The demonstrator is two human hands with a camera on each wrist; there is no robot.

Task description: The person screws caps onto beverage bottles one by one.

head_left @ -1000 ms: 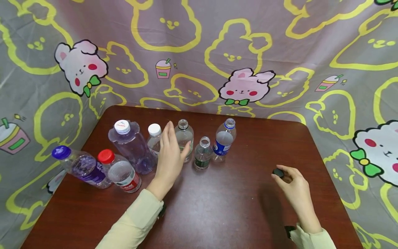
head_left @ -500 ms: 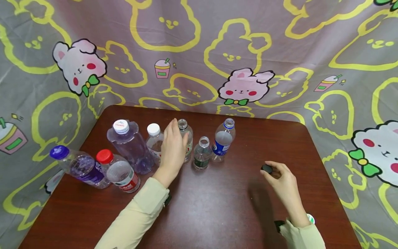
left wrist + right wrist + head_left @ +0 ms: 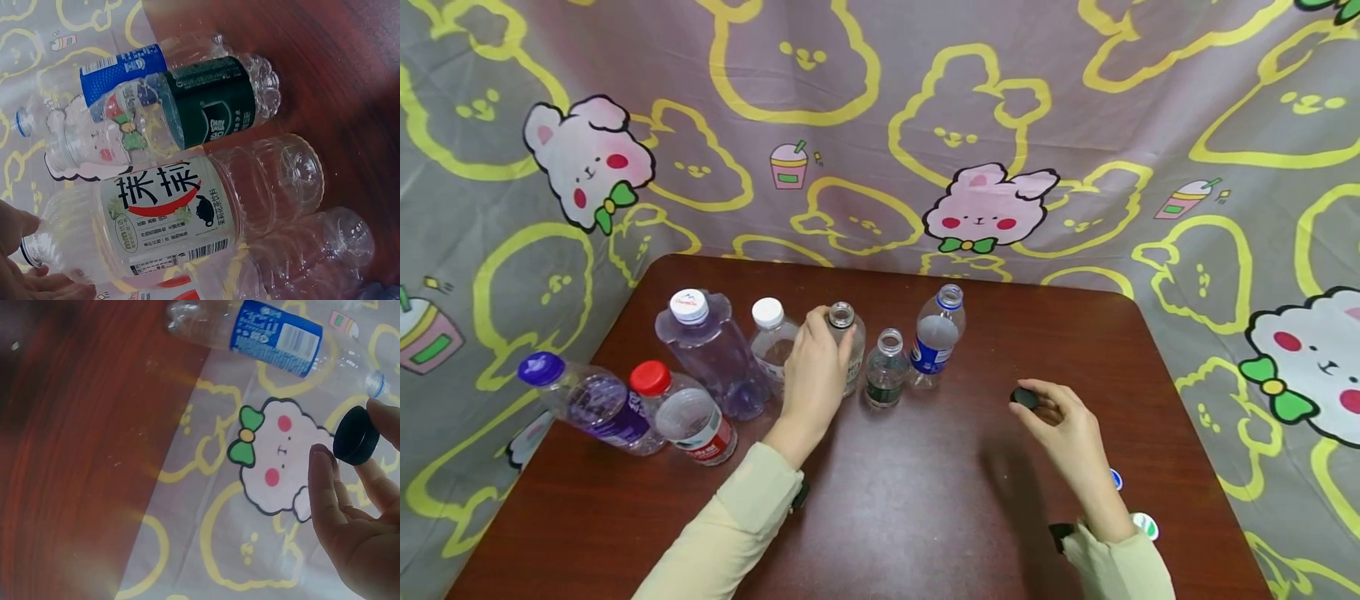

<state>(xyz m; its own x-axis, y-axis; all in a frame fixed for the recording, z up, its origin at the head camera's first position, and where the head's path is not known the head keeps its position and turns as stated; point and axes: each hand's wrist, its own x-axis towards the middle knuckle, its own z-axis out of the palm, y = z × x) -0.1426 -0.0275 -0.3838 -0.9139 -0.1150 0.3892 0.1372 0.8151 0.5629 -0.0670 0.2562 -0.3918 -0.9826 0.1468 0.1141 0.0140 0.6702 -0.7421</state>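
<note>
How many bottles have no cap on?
3: the white-labelled bottle gripped by the left hand, the small green-labelled bottle just right of it, and the blue-labelled bottle furthest right.

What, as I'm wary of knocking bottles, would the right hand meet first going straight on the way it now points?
Probably the blue-labelled open bottle, with the dark cap in the right hand leading; depth is unclear, so it might pass beside or over.

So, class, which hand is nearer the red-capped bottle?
Left: the left hand is right of the red-capped bottle, gripping an open bottle; the right hand is farther right, pinching a dark cap.
</note>
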